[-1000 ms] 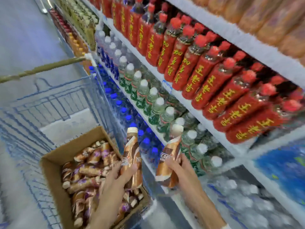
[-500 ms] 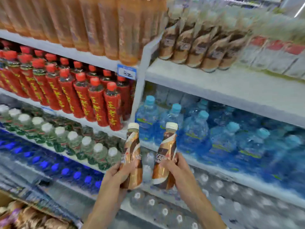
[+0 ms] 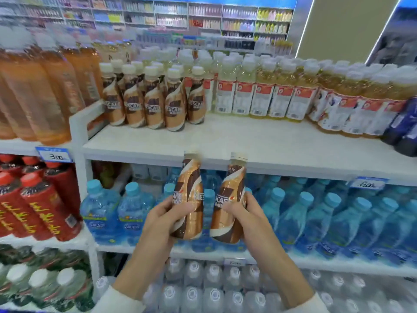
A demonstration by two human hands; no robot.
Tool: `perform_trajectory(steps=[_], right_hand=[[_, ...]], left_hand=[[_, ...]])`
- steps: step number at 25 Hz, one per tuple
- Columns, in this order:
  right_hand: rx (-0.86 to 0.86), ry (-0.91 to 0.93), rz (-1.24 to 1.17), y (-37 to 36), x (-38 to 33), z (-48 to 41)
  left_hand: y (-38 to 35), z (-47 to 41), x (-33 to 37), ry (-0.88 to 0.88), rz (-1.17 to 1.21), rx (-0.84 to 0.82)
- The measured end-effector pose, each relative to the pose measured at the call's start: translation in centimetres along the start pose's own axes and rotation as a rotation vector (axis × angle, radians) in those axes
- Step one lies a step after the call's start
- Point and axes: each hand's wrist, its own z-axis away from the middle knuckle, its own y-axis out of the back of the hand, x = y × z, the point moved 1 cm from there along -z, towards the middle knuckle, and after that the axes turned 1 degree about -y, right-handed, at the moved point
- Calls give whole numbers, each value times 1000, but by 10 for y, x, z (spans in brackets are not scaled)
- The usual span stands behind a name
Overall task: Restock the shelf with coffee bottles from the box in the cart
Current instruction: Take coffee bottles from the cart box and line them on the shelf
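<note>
Left hand (image 3: 168,219) wraps the left Nescafé bottle (image 3: 190,193), fingers curled round its lower half, thumb on the label. Right hand (image 3: 244,216) does the same on the right Nescafé bottle (image 3: 230,199). I hold both upright, near each other, not touching. Their caps are above my fingertips, at the white shelf (image 3: 248,141) front edge. Stocked Nescafé row (image 3: 155,102) sits up-left of my fingers, blue-capped water bottles (image 3: 300,220) behind them.
</note>
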Motion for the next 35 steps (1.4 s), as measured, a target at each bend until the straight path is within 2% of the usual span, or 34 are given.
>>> perform_trajectory(steps=[6,9,13,20,22,24,26,28,30,32,35], right_hand=[[78,272,97,19,-86,-75],[69,340,130,22,-108,-111],[53,323,182,25,-101,-141],[46,351,232,30,-89,-148],[104,356,263,29,-83,-142],[238,396,386,23,-79,-135],[355,428,476,18,-76,-135],[384,438,468,16,-72,-137],[311,421,418,20,-66,-140],[169,373,370,27,-66,-144],[10,326,371,32,-76,-144]], left_hand=[[-41,-91,84,-314,-212,-130],[-51,-125,103,-405,-346,-157],[-52,-148,100,-416,-449,-142],[-40,-161,87,-408,-492,-147],[-34,-161,88,-404,-506,-205],[-28,-162,92,-397,-519,-244],[-26,-164,95,-391,-551,-243],[-27,-163,93,-417,-580,-196],[-30,-161,90,-451,-600,-114],[-35,-159,88,-482,-619,-35],[-37,-156,84,-490,-621,4]])
